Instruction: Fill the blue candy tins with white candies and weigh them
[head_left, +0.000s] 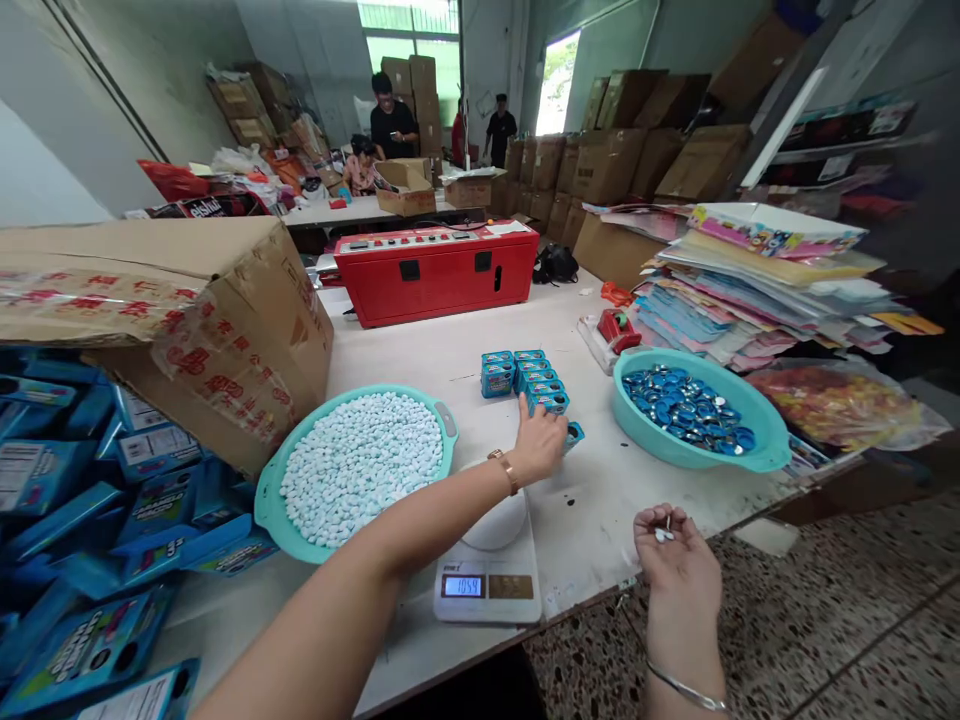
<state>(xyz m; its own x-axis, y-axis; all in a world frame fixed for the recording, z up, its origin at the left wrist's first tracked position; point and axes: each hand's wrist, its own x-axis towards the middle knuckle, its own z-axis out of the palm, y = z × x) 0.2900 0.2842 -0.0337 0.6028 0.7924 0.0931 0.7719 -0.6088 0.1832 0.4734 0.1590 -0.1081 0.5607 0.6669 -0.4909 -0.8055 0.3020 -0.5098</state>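
My left hand, with a watch on the wrist, reaches over the table to a group of small blue boxes. Its fingers are bent round one small blue box at the group's near end, and its index finger points at the others. My right hand is turned palm up past the table's front edge, fingers curled round a few white candies. Below my left wrist is a digital scale with a white round dish on it; the display seems to read 105.9.
On the left, a turquoise basin holds pale candies, beside a cardboard box and many blue packs. A second turquoise basin holds blue and silver lids. Behind stand a red machine and stacked papers. People are at the back.
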